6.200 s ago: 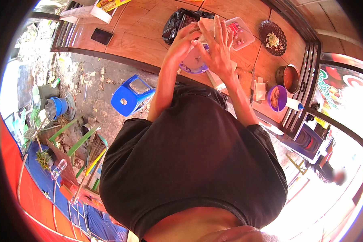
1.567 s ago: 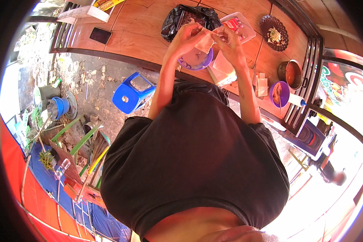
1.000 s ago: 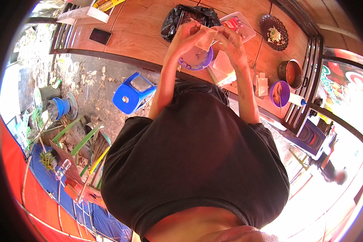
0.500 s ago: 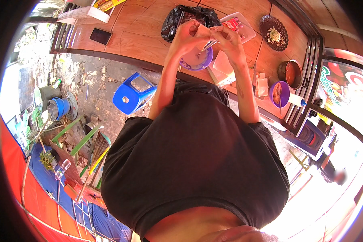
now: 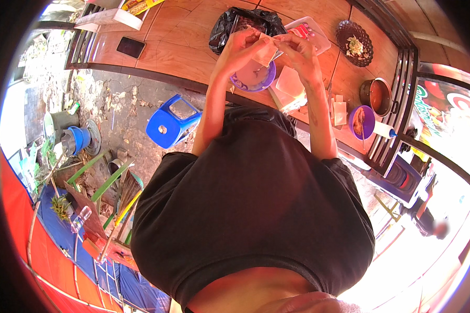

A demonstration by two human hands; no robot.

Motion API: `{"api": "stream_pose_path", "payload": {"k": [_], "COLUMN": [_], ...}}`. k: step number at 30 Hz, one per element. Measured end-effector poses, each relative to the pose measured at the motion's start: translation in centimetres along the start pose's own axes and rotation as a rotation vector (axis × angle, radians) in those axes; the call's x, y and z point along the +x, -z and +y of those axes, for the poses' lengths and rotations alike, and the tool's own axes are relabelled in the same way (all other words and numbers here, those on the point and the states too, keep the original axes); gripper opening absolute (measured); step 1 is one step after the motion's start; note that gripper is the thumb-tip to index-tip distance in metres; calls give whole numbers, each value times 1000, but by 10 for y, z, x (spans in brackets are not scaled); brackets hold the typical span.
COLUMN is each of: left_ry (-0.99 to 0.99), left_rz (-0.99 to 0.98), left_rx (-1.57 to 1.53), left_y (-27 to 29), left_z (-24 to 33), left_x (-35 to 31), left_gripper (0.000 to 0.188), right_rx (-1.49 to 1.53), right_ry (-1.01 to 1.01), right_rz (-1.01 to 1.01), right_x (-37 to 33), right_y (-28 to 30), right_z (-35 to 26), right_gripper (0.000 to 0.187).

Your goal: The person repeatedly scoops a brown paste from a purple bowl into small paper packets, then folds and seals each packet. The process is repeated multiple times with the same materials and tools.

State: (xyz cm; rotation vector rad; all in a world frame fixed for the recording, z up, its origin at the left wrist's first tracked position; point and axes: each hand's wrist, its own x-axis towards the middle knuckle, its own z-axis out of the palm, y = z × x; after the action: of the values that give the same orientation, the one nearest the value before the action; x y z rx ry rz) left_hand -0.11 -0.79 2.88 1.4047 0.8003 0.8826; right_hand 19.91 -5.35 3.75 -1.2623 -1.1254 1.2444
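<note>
A thin, pale square wrapper (image 5: 267,50) hangs between my hands above a purple bowl (image 5: 270,79) that holds a cloudy, pale liquid. My left hand (image 5: 239,48) pinches its upper left corner. At the opposite corner, the fingertips of my right hand (image 5: 298,51) are closed on it. Just behind my left hand sits a black plastic bag (image 5: 222,32) around a container whose contents are mostly covered. A stack of pale wrappers (image 5: 290,83) lies by the table's near edge, below my right hand.
Right of my hands are a white tray (image 5: 324,41), a dark woven plate (image 5: 341,40) with shredded food, a pot (image 5: 376,96), a second purple bowl (image 5: 368,124) and a bottle (image 5: 385,130). A phone (image 5: 130,47) lies left. A blue stool (image 5: 168,125) stands on the floor.
The wrapper has turned, with more of its flat face now showing and its lower edge hanging down. Both hands have shifted slightly, still pinching it.
</note>
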Motion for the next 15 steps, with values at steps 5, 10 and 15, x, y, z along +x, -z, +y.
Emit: {"api": "stream_pose_path", "payload": {"k": [5,10,15], "left_ry": [117,18,125], "left_rz": [-35,63,15], "left_rx": [74,-61,-67], "left_y": [8,-2,4], "left_z": [-4,-8,-10], "left_x": [1,3,5], "left_gripper": [26,32,28], "right_rx": [-46,-1,5], "right_ry": [-23,24,15], "right_rz": [17,64,71], "right_x": [-2,-4,-5], "right_y": [2,-1,-2], "right_z": [-4,-7,-9], "right_gripper": [16,15,15]}}
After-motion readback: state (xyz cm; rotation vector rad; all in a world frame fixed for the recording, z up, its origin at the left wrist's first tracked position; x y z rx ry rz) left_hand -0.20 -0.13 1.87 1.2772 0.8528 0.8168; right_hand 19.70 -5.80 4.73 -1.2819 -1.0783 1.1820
